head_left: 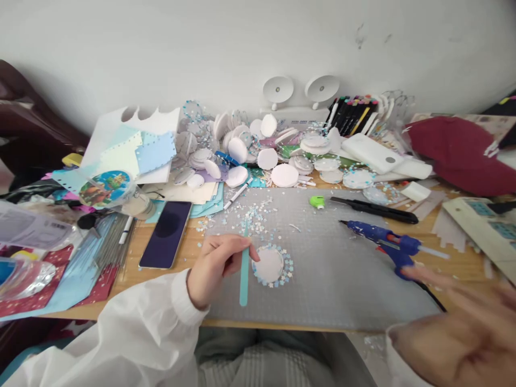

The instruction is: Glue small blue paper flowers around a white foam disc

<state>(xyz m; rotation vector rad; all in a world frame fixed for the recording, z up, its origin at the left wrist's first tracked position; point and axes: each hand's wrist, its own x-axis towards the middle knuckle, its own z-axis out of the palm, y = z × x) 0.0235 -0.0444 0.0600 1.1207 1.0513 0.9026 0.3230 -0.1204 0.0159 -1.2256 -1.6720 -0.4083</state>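
Note:
Between the thumb and fingers of my left hand (221, 263) is a narrow light-blue paper strip (244, 279), held upright over the grey cutting mat (322, 290). Just right of it lies a white paper disc (269, 265) ringed with small blue and white star-like pieces. Loose small pieces (258, 215) are scattered behind the disc. My right hand (471, 328) is at the lower right, blurred, with its fingers stretched toward a blue glue gun (379, 239). A fingertip overlaps the gun's handle; whether it touches, I cannot tell.
A black utility knife (374, 208) and a small green object (317, 201) lie behind the glue gun. Left of the mat is a phone (166, 234). White discs (284, 175) pile up along the wall, near markers (355, 115). A power strip (484, 226) sits far right.

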